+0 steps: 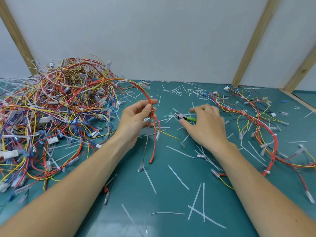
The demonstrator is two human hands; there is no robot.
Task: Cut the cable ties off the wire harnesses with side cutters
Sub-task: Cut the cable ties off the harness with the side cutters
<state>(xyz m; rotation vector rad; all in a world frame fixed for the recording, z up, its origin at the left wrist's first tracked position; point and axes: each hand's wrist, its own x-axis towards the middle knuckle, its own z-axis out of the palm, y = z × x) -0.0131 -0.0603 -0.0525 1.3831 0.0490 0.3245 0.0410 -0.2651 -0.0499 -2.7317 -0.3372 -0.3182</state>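
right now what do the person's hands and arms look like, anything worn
Both are bare: the left hand and right hand wear no gloves, rings or watch, and neither forearm shows a sleeve. Fingernails are short and unpainted.

Teal mat (pixel 171 199) covers worktop under both hands. Beyond hands, plain white wall panel (pixel 145 36). Slanted wooden strut (pixel 15 35) far left of hands; two more wooden struts (pixel 253 41) right. Light even, soft, no hard shadows.
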